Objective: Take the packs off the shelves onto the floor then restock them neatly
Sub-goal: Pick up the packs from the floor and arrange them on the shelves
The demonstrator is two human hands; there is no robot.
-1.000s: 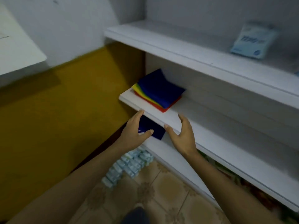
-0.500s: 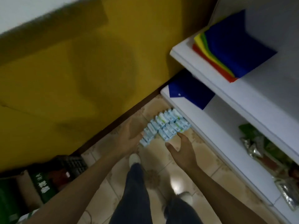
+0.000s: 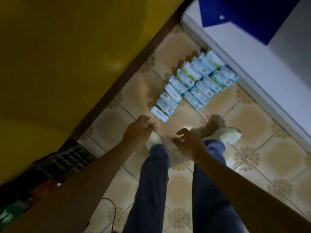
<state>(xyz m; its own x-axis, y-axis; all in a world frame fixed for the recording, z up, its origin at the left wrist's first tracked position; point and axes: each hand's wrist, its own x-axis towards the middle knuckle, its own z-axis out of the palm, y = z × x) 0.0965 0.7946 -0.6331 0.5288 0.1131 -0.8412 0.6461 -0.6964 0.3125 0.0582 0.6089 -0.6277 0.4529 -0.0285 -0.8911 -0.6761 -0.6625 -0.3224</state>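
Left hand [image 3: 138, 130], right hand [image 3: 189, 143] empty, loosely curled, near packs [image 3: 200, 81]; clumsy grab at end pack [image 3: 159, 113] risks toppling upright row.

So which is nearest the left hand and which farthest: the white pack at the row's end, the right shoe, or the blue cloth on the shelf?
1. White pack, at the row's near end, just beyond the left hand.
2. Right shoe, off to the right.
3. Blue cloth, on the shelf, top right.
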